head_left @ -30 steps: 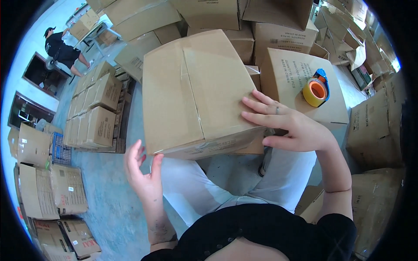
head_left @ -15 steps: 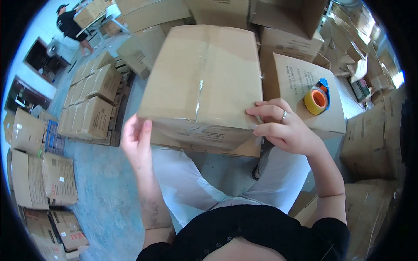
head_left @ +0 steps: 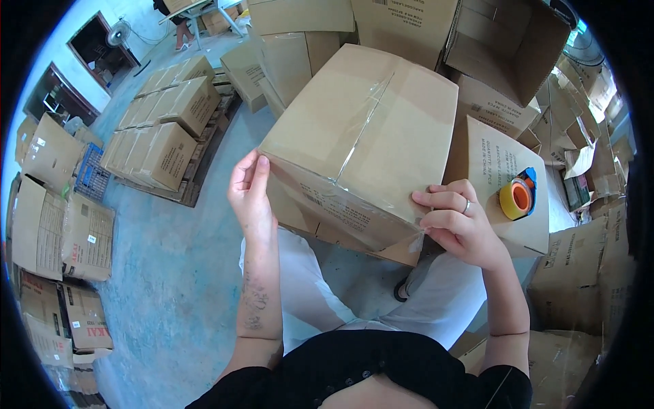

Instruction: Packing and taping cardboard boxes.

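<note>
A large taped cardboard carton [head_left: 368, 116] rests on another carton [head_left: 323, 233] in front of my legs. Clear tape runs along its top seam and folds over the near side. My left hand [head_left: 253, 191] pinches the near left corner, thumb against the edge. At the near right corner, my right hand [head_left: 463, 221] has its fingertips on the top and is closed around the edge, where a bit of clear tape shows. To the right, a blue tape dispenser with a yellow roll [head_left: 516, 198] lies on a printed carton [head_left: 497, 160].
Stacked cartons [head_left: 163, 146] stand on a wooden pallet [head_left: 204, 170] to the left. More cartons [head_left: 88, 235] and a blue crate [head_left: 92, 172] line the far left. An open carton [head_left: 504, 51] sits behind; others [head_left: 572, 266] crowd the right. Someone's legs [head_left: 182, 34] show far back.
The view has swung left and tilted, so the carton and surroundings sit farther right and slanted. Both hands stay at the same corners. The person far back is now mostly out of view.
</note>
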Motion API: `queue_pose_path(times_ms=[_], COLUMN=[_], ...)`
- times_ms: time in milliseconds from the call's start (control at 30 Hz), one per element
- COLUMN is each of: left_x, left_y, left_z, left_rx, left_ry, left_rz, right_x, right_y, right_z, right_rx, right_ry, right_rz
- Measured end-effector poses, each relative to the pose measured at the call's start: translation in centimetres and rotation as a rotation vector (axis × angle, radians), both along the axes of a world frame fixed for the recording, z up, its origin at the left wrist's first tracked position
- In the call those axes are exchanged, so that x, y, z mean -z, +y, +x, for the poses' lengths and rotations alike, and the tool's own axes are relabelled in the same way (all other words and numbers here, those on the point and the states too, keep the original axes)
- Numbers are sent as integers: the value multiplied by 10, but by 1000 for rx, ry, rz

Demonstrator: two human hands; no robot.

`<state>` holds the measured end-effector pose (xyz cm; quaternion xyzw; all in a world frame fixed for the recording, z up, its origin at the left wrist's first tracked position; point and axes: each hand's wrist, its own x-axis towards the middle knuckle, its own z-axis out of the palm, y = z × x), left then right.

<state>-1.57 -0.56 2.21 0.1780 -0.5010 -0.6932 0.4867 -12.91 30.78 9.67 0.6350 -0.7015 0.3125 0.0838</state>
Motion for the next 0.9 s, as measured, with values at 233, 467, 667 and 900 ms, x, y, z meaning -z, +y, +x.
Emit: queue_pose_path(times_ms=[233, 467, 667, 900], left_x=[9, 9, 18, 45], left_y=[10, 22, 54, 76], left_z=[-8, -11, -11, -3], left_rx=[-106, -155, -88, -32], left_ry=[36, 48, -87, -251], left_rz=[-62, -149, -419, -800], right_x=[-1, 2, 4, 3], right_y=[-1, 2, 2, 4], right_z=[2, 4, 1, 0], right_rx=[-5, 4, -1, 12], right_ry=[-21, -34, -54, -38], right_rz=[9, 5, -8, -11])
